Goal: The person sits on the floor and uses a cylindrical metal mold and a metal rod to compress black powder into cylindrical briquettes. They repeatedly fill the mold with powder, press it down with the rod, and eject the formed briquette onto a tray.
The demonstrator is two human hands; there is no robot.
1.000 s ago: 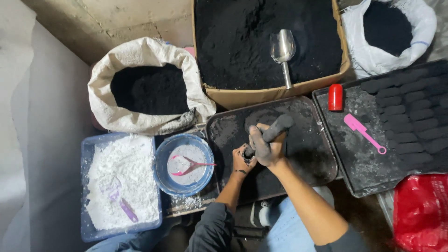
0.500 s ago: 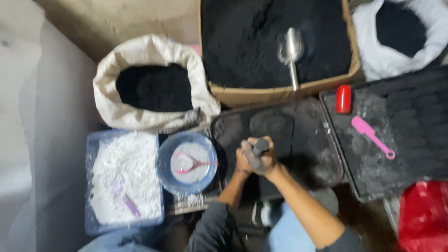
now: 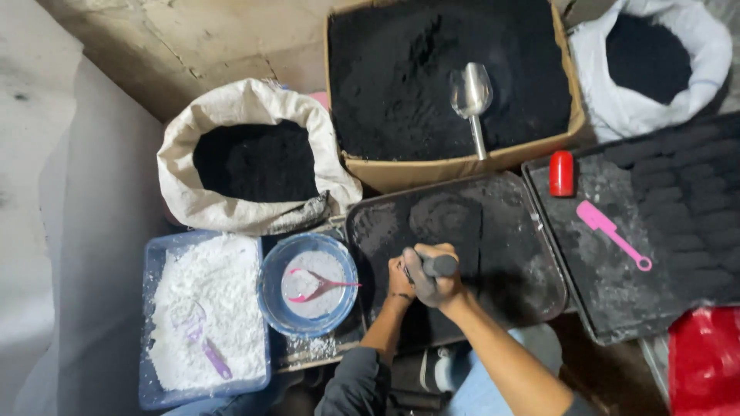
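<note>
My right hand [image 3: 433, 279] is closed round a dark, powder-coated cylinder [image 3: 441, 266], held upright over the near left part of a black metal tray [image 3: 524, 254]. My left hand [image 3: 399, 283] sits just left of it, fingers curled against the same cylinder. Both hands are smeared with black powder. The tray's surface is dusted black with round marks on it.
A cardboard box [image 3: 455, 166] of black powder with a metal scoop [image 3: 471, 96] stands behind the tray. A sack of black powder [image 3: 254, 162] is at left, another [image 3: 647, 62] at top right. A blue bowl [image 3: 308, 285], a tub of white powder [image 3: 204, 316], a red cylinder [image 3: 561, 172] and a pink spatula [image 3: 613, 233] lie around.
The cylinder went from lying slanted in my hands to standing upright. Both hands drew toward me and closed tighter round it.
</note>
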